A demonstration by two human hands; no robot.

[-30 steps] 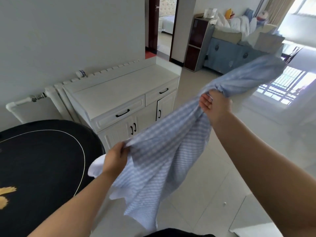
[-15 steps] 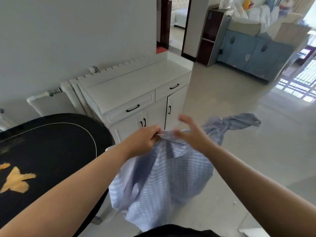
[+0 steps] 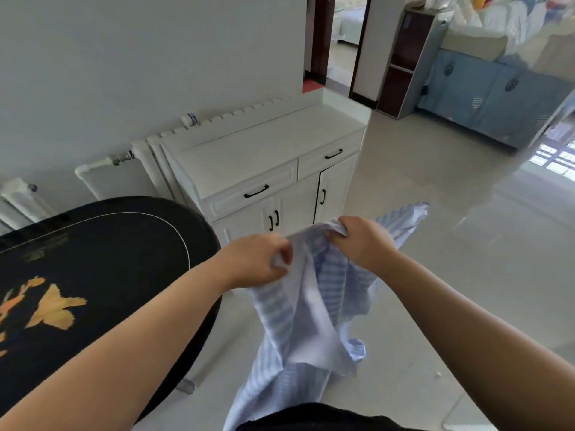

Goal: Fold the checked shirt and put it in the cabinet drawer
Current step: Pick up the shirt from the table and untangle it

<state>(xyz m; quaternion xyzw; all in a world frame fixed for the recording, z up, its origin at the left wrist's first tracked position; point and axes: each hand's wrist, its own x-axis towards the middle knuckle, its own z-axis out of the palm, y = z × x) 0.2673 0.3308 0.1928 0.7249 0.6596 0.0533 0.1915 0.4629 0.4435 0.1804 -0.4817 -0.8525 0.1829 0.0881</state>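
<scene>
The checked shirt [image 3: 298,331] hangs long-ways down to the floor, its bottom cut off by the picture's edge. The left hand [image 3: 258,262] and the right hand [image 3: 361,241] each have a closed grip on its top edge, close together. One loose part sticks out right. Behind, both cabinet drawers [image 3: 255,191] are closed, so nothing inside shows.

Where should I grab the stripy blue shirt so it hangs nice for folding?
Grab the blue-and-white checked shirt along its top edge from above, hands apart. The left hand and right hand already pinch it there, and the cloth hangs freely below them.
</scene>
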